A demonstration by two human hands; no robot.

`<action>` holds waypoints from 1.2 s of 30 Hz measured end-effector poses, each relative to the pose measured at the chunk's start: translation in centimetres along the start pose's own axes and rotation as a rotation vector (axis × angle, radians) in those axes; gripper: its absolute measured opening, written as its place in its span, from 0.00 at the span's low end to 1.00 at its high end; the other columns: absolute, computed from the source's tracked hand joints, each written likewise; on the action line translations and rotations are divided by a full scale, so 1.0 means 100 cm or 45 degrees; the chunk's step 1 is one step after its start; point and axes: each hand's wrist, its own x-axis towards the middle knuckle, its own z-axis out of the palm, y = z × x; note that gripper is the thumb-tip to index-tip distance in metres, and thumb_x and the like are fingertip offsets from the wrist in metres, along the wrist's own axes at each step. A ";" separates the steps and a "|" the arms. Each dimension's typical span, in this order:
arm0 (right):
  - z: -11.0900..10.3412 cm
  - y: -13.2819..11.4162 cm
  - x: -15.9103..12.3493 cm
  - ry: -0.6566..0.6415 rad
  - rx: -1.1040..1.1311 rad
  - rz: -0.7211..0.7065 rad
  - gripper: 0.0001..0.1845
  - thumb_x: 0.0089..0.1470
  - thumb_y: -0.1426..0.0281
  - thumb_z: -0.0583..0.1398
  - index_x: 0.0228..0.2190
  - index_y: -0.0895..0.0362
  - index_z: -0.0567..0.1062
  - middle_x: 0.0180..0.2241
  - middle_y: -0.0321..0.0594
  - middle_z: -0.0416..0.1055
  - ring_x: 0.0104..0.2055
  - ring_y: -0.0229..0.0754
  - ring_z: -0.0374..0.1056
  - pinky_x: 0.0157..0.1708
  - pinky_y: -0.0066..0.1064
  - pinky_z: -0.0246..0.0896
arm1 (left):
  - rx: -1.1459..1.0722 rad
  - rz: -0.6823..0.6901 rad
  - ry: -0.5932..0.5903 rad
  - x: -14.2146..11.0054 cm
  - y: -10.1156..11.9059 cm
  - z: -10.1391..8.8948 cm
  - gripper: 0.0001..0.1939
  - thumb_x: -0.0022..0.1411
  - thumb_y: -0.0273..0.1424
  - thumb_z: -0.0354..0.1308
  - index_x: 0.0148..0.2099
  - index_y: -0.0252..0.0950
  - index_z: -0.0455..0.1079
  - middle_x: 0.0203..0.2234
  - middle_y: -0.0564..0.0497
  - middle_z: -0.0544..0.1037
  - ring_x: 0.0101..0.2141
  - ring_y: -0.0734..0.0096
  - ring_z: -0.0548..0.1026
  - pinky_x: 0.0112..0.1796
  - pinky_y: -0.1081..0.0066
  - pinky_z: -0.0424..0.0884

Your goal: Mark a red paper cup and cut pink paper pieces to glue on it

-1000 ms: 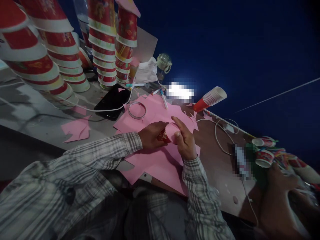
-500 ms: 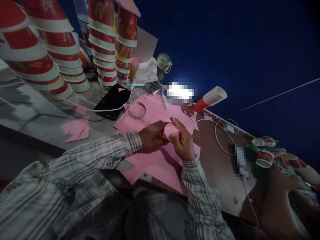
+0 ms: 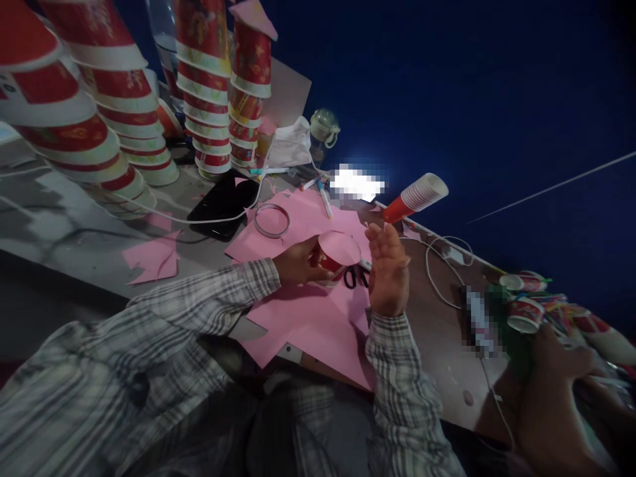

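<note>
My left hand [image 3: 299,263] grips a red paper cup [image 3: 328,265] from its left side, over the pink paper sheets [image 3: 303,318]. A round pink paper piece [image 3: 340,248] covers the top of the cup. My right hand [image 3: 388,270] is raised to the right of the cup, apart from it, palm turned inward and fingers stretched out. Black-handled scissors [image 3: 352,278] lie on the paper between the cup and my right hand, partly hidden. A grey tape ring [image 3: 271,220] rests on the pink paper behind my left hand.
Tall stacks of red and white cups [image 3: 205,99] stand at the left, near a black phone [image 3: 226,204] crossed by a white cable. Markers [image 3: 325,200] lie behind the paper. A leaning cup stack [image 3: 416,197] stands at the back edge. Another person's arm [image 3: 551,391] is at the right.
My right hand has come off the pink top and moved right, its fingers straightening. The cup's pink top and the scissors now show. My left hand keeps its hold.
</note>
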 end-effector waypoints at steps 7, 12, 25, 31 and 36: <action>0.002 0.010 0.006 0.329 0.292 0.479 0.28 0.61 0.46 0.48 0.49 0.51 0.70 0.45 0.43 0.78 0.47 0.43 0.76 0.51 0.43 0.68 | -0.304 -0.052 0.075 0.008 0.005 -0.006 0.38 0.44 0.31 0.73 0.57 0.34 0.64 0.47 0.42 0.77 0.47 0.58 0.76 0.47 0.59 0.73; 0.010 0.013 0.003 0.416 0.377 0.575 0.27 0.58 0.45 0.51 0.44 0.52 0.71 0.39 0.40 0.80 0.42 0.42 0.77 0.46 0.39 0.70 | -0.308 -0.143 0.131 0.014 0.000 -0.015 0.33 0.41 0.31 0.74 0.50 0.33 0.66 0.41 0.46 0.78 0.41 0.65 0.77 0.45 0.61 0.72; 0.030 0.022 -0.008 0.296 0.380 0.583 0.31 0.54 0.42 0.54 0.44 0.54 0.71 0.34 0.40 0.79 0.35 0.41 0.75 0.38 0.35 0.70 | -0.296 -0.167 0.245 0.019 0.000 -0.030 0.34 0.39 0.43 0.75 0.45 0.30 0.70 0.36 0.46 0.79 0.38 0.64 0.78 0.42 0.64 0.73; 0.034 0.031 -0.010 0.245 0.407 0.618 0.33 0.51 0.40 0.56 0.41 0.55 0.74 0.32 0.39 0.79 0.32 0.40 0.74 0.36 0.35 0.72 | -0.259 -0.101 0.092 0.018 0.004 -0.028 0.36 0.45 0.50 0.71 0.49 0.29 0.71 0.42 0.39 0.80 0.44 0.52 0.79 0.46 0.56 0.73; 0.034 0.033 -0.012 0.161 0.383 0.626 0.33 0.51 0.40 0.55 0.40 0.56 0.75 0.33 0.41 0.78 0.34 0.43 0.75 0.39 0.39 0.73 | -0.332 -0.105 0.109 0.019 0.004 -0.029 0.36 0.42 0.48 0.72 0.48 0.29 0.72 0.40 0.38 0.81 0.42 0.53 0.80 0.45 0.56 0.74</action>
